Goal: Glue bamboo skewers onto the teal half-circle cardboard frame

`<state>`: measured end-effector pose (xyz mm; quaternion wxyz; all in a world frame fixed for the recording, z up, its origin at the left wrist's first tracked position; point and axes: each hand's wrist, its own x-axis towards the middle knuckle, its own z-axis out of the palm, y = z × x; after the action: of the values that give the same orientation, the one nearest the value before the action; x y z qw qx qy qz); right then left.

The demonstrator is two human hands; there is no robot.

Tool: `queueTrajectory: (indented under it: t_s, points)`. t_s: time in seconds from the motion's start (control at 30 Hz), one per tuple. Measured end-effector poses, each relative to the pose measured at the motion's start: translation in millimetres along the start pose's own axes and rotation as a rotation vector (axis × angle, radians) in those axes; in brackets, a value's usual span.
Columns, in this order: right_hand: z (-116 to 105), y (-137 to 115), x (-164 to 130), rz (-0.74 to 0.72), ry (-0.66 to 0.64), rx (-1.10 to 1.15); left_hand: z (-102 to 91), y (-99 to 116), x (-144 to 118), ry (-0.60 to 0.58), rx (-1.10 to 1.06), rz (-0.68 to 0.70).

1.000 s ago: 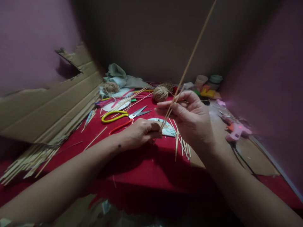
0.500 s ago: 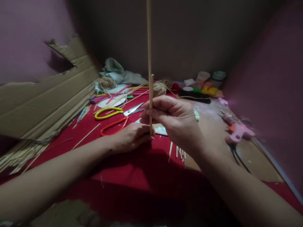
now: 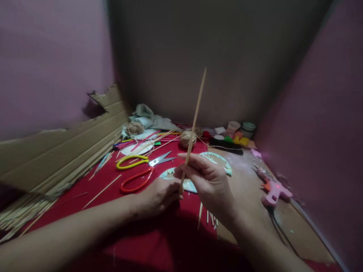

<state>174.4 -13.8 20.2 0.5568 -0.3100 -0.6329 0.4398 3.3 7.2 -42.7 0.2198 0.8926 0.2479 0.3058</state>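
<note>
A thin wooden skewer (image 3: 197,109) rises from between my hands, its pointed tip up and leaning to the right. My right hand (image 3: 208,181) pinches it between thumb and fingers low on its length. My left hand (image 3: 159,194) is closed around its bottom end, and the fingertips partly hide it. Whether a second, shorter stick lies along it, I cannot tell. Just beyond my left hand lie scissors (image 3: 154,162) with one yellow and one red handle, blades apart. Behind my hands are two patterned rings (image 3: 217,155), partly covered by them.
Short cut sticks (image 3: 208,217) lie beside my right wrist. A pink glue gun (image 3: 276,192) with a lit red light rests on the brown board (image 3: 241,181) at right. Twine balls (image 3: 187,139) are at the back. Cardboard (image 3: 65,155) and a skewer pile (image 3: 25,215) border the left.
The skewer now leans right, and its pointed top has come into view. A shorter stick seen against it before no longer stands out. The view has tilted upward.
</note>
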Motion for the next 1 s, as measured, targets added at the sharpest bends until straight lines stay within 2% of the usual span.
queueTrajectory:
  t_s: [0.23,0.37,0.47,0.6,0.67,0.73,0.8,0.83,0.9,0.97,1.0]
  points:
    - [7,-10,6,-0.098,0.052,0.003,2.0,1,2,-0.033,-0.060,-0.124]
    - [11,-17,10,-0.059,0.066,0.134,0.1,3,4,-0.071,-0.086,-0.097]
    - [10,-19,11,0.023,0.063,0.221,-0.9,3,5,-0.044,-0.076,-0.075]
    - [10,-21,12,0.057,0.074,0.262,-1.0,6,7,-0.003,-0.076,0.035]
    - [9,-24,13,0.068,0.090,0.261,-3.7,12,9,-0.026,-0.088,0.013]
    - [6,-28,17,0.116,0.099,0.271,-12.6,22,10,-0.171,-0.124,-0.105]
    - [-2,-28,24,0.195,0.097,0.313,-30.1,32,9,-0.353,-0.165,-0.254]
    - [-7,-27,28,0.237,0.094,0.344,-41.5,35,7,-0.391,-0.166,-0.311]
    - [-16,-21,35,0.324,0.079,0.393,-66.6,35,-1,-0.278,-0.066,-0.346]
    - [-23,-11,37,0.424,0.040,0.416,-88.5,24,-13,-0.160,0.220,-0.400]
    - [-25,-5,36,0.476,0.009,0.424,-96.3,16,-19,-0.145,0.377,-0.461]
